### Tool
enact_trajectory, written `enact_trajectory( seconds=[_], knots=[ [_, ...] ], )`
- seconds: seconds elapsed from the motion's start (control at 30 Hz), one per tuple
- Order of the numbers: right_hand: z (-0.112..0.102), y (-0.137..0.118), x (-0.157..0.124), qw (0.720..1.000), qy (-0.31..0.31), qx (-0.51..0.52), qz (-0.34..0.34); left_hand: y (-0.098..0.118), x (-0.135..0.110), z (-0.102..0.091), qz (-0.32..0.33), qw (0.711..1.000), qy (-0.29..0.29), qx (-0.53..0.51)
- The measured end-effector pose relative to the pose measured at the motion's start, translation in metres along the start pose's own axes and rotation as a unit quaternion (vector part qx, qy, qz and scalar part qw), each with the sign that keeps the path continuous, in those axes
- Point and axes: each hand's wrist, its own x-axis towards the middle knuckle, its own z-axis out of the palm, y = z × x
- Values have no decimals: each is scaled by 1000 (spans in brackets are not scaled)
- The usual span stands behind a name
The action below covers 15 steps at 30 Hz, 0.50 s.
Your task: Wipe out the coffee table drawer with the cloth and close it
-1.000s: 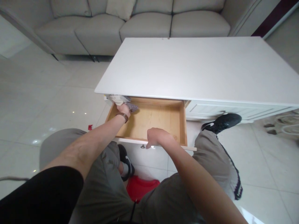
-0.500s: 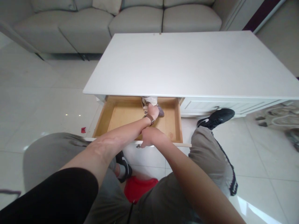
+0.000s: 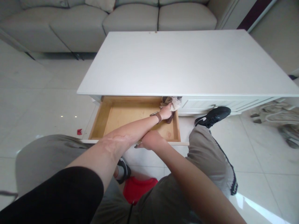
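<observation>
An open wooden drawer (image 3: 116, 115) sticks out of a white low table (image 3: 182, 62). My left hand (image 3: 166, 111), with a brown strap on its wrist, reaches across into the drawer's far right corner and is closed on a beige and grey cloth (image 3: 173, 102) pressed against the wood there. My right hand (image 3: 149, 140) rests closed on the drawer's white front edge, under my left forearm. The drawer's bottom is bare wood.
A grey sofa (image 3: 116, 21) stands behind the table. My knees in grey trousers flank the drawer, with a black shoe (image 3: 213, 115) at the right. A red object (image 3: 137, 189) lies on the tiled floor below me. Cables (image 3: 275, 116) lie at far right.
My left hand has slid the cloth along the back of the drawer from the left corner to the right corner. My right hand has stayed on the drawer front.
</observation>
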Motion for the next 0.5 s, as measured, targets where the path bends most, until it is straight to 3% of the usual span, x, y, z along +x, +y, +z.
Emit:
enact_trajectory(
  seconds=[0.13, 0.33, 0.5],
  knots=[
    [2, 1, 3, 1000, 10, 6, 3, -11, -6, -3, 9, 999, -9, 49],
    [-2, -2, -2, 1000, -11, -1, -2, -9, -17, -4, -10, 992, -32, 123],
    [-3, -5, -3, 1000, -20, -10, 18, -20, -43, -5, 68, 987, -80, 122]
  ],
)
